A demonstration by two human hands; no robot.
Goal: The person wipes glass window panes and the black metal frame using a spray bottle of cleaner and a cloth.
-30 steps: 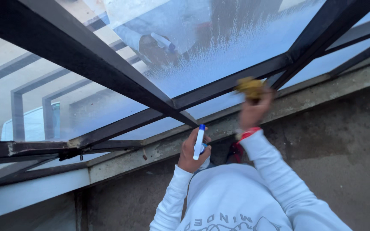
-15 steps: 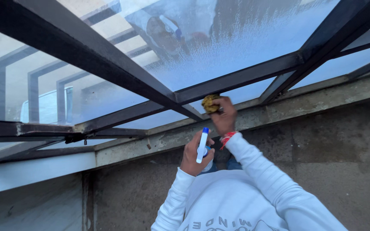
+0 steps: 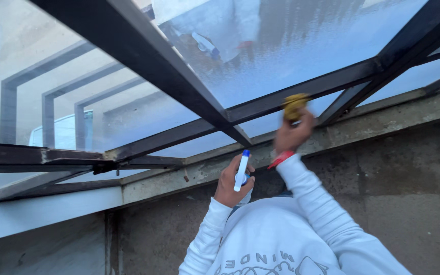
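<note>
While pressed against the dark metal window frame, sits bunched above the fingertips of the right hand, closed tight around it: yellow-brown cleaning cloth, crumpled, blurred. Lower down, gripped upright in the closed left hand: white spray bottle, blue-tipped. Beyond, wet frosted glass pane.

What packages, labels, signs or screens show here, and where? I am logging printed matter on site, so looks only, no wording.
Spray bottle: the only package, upright in the left hand, white and slim with a blue tip; no label can be made out.
Sweatshirt print: pale grey lettering and line art on the white front, bottom centre.
No signs or screens; the right hand holds only a yellowish cloth at the dark window frame.
</note>
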